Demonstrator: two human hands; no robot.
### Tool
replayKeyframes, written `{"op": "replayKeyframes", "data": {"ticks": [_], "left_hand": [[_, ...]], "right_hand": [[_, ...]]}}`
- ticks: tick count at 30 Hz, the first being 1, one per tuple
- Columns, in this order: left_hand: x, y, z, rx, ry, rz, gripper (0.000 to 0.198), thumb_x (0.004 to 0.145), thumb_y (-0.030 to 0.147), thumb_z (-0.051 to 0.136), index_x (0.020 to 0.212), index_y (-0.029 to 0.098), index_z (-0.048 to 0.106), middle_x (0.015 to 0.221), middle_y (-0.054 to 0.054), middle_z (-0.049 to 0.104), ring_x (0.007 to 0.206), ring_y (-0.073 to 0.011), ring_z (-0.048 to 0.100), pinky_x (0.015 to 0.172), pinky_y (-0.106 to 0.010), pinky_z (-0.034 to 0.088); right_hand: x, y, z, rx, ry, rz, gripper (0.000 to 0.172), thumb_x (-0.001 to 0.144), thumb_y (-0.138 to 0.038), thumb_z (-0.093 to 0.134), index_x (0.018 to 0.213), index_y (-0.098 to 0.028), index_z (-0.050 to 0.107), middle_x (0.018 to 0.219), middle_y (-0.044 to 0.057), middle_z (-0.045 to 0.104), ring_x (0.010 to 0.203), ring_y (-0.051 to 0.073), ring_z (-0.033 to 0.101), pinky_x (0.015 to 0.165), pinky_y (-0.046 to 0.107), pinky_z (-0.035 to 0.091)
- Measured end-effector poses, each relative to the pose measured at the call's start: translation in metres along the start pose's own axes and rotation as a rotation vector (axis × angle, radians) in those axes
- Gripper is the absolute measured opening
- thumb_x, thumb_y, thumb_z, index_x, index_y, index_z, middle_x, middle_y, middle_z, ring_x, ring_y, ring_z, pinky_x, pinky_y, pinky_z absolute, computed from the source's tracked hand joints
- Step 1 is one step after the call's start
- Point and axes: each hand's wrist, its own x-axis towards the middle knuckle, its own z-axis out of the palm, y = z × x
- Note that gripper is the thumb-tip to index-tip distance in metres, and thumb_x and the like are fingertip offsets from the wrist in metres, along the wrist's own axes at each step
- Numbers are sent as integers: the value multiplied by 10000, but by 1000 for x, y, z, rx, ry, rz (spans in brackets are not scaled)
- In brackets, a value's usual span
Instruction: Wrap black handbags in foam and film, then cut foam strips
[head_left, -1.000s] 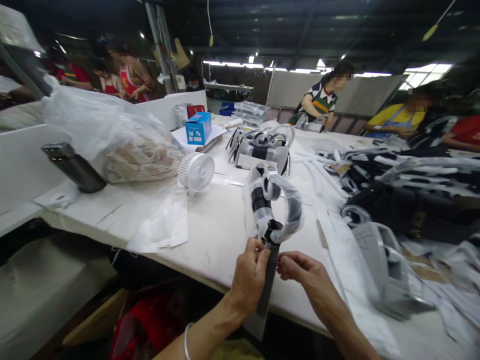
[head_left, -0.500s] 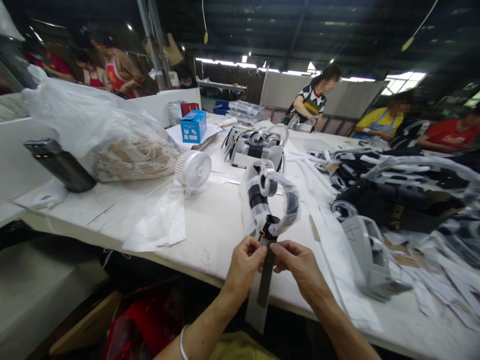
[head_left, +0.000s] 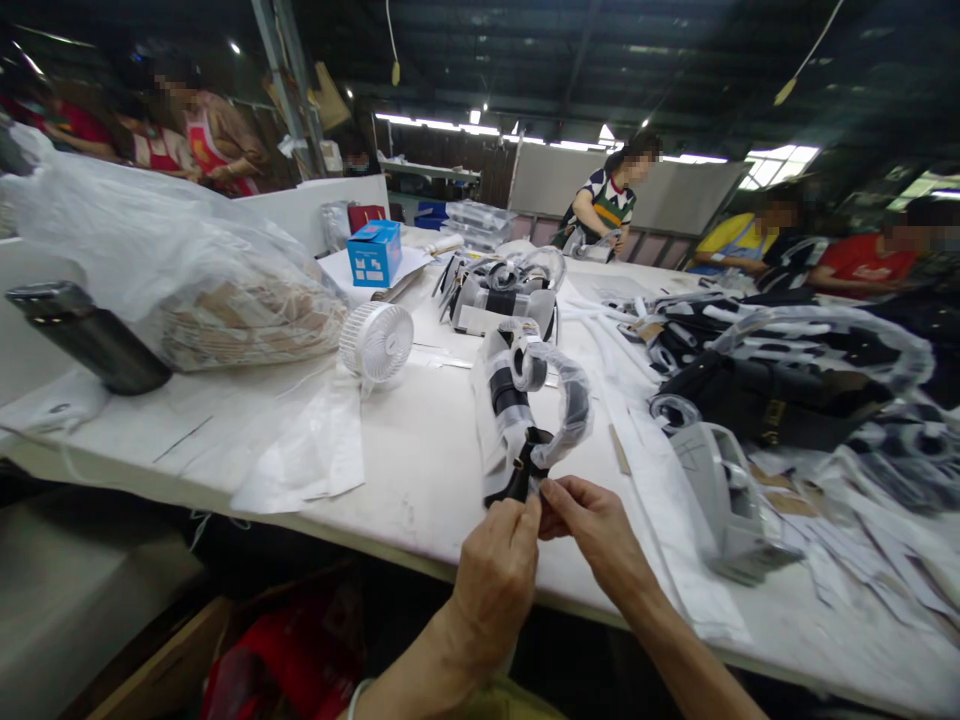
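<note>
A black handbag (head_left: 512,385) with clear plastic wrap on its body and a looped, film-wrapped handle (head_left: 576,405) lies near the table's front edge. From its near end comes a black strap (head_left: 529,462) with a small gold-coloured fitting. My left hand (head_left: 498,565) is closed in a fist at the strap's near end and hides most of what lies in it. Against it, my right hand (head_left: 589,518) pinches the same spot with thumb and fingers. The strap's lower part is out of sight behind the left hand.
On the white table (head_left: 420,450) stand a small fan (head_left: 376,342), a dark flask (head_left: 90,338), a blue box (head_left: 374,254) and a large plastic bag (head_left: 247,310). To the right are a tape dispenser (head_left: 720,500) and piled black bags (head_left: 780,400). Several co-workers stand or sit beyond.
My left hand has turned from a fingertip pinch into a fist with its back towards me. The long strap end that hung below the hands is now hidden. The view has shifted slightly.
</note>
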Motion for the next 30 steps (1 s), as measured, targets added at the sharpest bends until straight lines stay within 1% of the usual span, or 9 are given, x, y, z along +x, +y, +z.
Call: {"op": "replayKeyframes", "data": {"ticks": [5, 8, 10, 15, 17, 19, 23, 26, 30], "left_hand": [[-6, 5, -2, 101, -52, 86, 243, 916, 18, 413, 1047, 84, 607, 829, -94, 639, 747, -201, 610, 680, -329, 558], [-8, 3, -5, -50, -56, 52, 310, 936, 62, 392, 1167, 91, 597, 862, -111, 659, 779, -212, 625, 710, -346, 558], [-8, -1, -10, -356, -97, -151, 310, 975, 173, 384, 1200, 138, 593, 905, -108, 668, 833, -209, 636, 766, -349, 553], [1, -7, -16, -1270, -283, -1081, 474, 890, 616, 499, 926, 157, 611, 874, -90, 680, 803, -200, 657, 738, -334, 540], [7, -4, -13, -1560, -395, -1221, 563, 789, 688, 597, 896, 135, 614, 801, -90, 679, 756, -204, 665, 714, -335, 537], [11, 1, -7, -1685, -426, -1268, 583, 716, 691, 681, 894, 141, 607, 644, -14, 611, 567, -138, 599, 580, -269, 507], [10, 5, 12, -1547, -410, -1279, 631, 602, 771, 702, 777, 192, 523, 431, 131, 326, 323, -16, 181, 330, -141, 167], [6, 3, 23, -1364, -322, -1217, 673, 565, 836, 655, 701, 201, 478, 376, 145, 225, 332, -20, 143, 343, -142, 132], [3, 3, 26, -1286, -202, -1156, 666, 644, 840, 587, 728, 183, 520, 370, 126, 238, 352, -32, 147, 364, -161, 96]], "right_hand": [[2, -3, 3, -39, 26, -26, 415, 594, -495, 842, 604, -164, 593, 532, -22, 593, 511, 130, 555, 513, 255, 489], [4, 0, 6, -75, 74, -61, 397, 653, -494, 795, 589, -174, 568, 492, -31, 565, 473, 125, 530, 479, 249, 454], [5, 0, 7, -72, 64, -67, 396, 690, -509, 756, 590, -176, 568, 470, -29, 559, 446, 124, 517, 460, 247, 428], [5, -6, 8, -21, 9, -51, 378, 677, -490, 745, 588, -160, 584, 503, -22, 571, 468, 102, 478, 481, 231, 367], [4, -6, 9, -10, 29, -43, 371, 670, -484, 746, 584, -163, 581, 485, -41, 532, 477, 99, 453, 490, 231, 348], [4, -6, 10, 5, 41, -36, 373, 678, -491, 732, 581, -167, 574, 446, -58, 476, 464, 97, 417, 487, 235, 328], [3, -4, 15, 3, 76, -82, 355, 710, -476, 667, 549, -180, 554, 426, -47, 463, 464, 107, 410, 486, 243, 335], [3, -6, 22, 36, 127, -100, 377, 701, -486, 636, 508, -198, 488, 427, -49, 412, 465, 105, 370, 469, 245, 313], [4, -6, 27, 142, 135, -89, 377, 686, -497, 624, 528, -204, 447, 470, -63, 363, 469, 91, 314, 461, 240, 265]]}}
